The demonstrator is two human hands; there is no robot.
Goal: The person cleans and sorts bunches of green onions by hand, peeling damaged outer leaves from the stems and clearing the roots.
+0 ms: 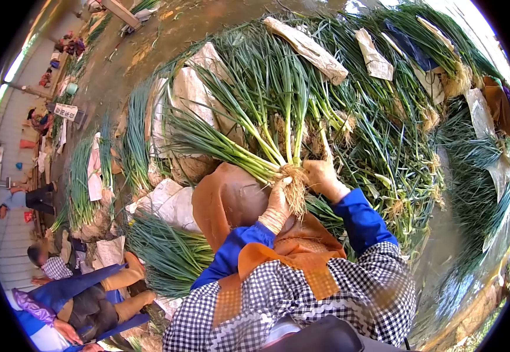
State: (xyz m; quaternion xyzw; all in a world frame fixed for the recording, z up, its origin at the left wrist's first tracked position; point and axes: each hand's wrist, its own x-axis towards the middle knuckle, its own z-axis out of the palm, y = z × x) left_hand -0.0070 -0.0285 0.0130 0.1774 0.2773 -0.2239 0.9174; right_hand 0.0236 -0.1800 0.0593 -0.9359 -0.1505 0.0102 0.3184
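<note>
A fanned bunch of green onions (275,155) lies over my lap, leaves pointing up and to the left, pale stems meeting at a tangle of roots (296,196). My left hand (276,205) is closed around the root end from below. On the other side of the same end, my right hand (322,178) has its fingers curled against the stems, partly hidden. A brown apron (231,196) covers my knees beneath the bunch. Just beyond my hands, loose green onions (266,76) lie in a thick heap with roots toward me.
A pile of green onions (167,252) lies left of my lap beside a white sack (164,205). Pale cloth strips (307,50) rest on the far heap. Another person (96,299) sits at lower left. Wet floor (120,58) stretches behind, with more people along the left wall.
</note>
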